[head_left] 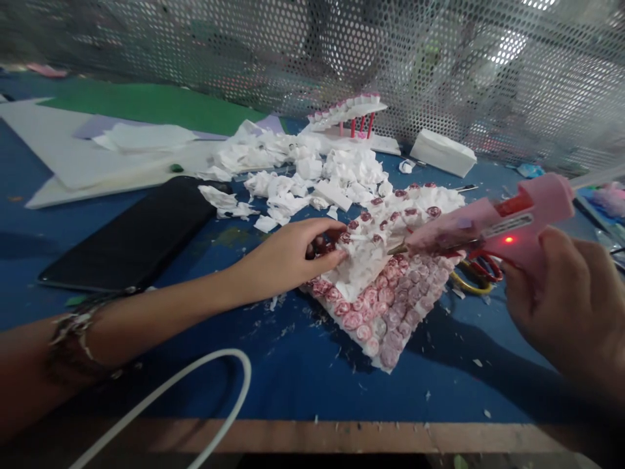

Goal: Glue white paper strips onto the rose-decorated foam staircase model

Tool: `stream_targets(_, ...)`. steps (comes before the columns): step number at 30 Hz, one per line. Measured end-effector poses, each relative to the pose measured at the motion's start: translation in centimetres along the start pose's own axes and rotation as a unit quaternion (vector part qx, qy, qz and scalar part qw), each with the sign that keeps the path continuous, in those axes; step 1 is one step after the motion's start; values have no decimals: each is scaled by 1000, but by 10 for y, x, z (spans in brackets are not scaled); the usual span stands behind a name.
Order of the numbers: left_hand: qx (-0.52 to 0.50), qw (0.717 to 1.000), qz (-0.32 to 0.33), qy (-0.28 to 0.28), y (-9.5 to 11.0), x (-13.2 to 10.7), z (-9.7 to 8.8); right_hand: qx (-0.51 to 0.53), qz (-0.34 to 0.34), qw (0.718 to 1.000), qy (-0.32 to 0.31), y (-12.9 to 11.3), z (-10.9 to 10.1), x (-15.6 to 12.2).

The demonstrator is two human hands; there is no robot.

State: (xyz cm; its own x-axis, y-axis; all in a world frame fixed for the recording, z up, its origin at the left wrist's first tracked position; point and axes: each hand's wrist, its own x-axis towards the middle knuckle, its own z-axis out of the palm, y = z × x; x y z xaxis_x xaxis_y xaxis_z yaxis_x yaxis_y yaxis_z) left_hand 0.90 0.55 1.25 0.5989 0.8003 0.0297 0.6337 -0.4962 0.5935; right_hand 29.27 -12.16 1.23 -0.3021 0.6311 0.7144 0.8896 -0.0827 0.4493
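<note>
My right hand (pixel 571 306) is wrapped round the handle of a pink hot glue gun (pixel 532 225), whose red light is lit. The gun's metal nozzle points left and down at a craft piece (pixel 405 299) covered with paper rosettes in rows of pink and mauve. White tissue with dark red rosettes covers its upper part. Whether the nozzle touches the tissue I cannot tell. My left hand (pixel 297 254) grips the left edge of this piece between curled fingers and thumb; the fingertips are partly hidden.
Crumpled white tissue (pixel 283 192) lies behind the piece. A black phone (pixel 131 234) is at the left, near white foam sheets (pixel 122 163). Scissors (pixel 471 280) lie partly under the gun. A small model with red posts (pixel 351 124) stands behind. A white cable (pixel 244 378) loops in front.
</note>
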Motion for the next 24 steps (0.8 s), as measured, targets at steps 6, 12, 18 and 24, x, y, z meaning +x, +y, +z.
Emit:
stream_targets(6,0,1000,-5,-4,1,0,0,21,-20,1000,-6,-2,0,3)
stream_targets(12,-9,999,-9,41,1,-1,5,1,-17,1000,-1,-1,-1,4)
stream_targets(18,6,1000,0,2,-2,2,3,-1,-7,1000,-22,0,-1,2)
stream_targets(24,5,1000,14,11,-6,3,2,-18,3,998,53,21,-1,6)
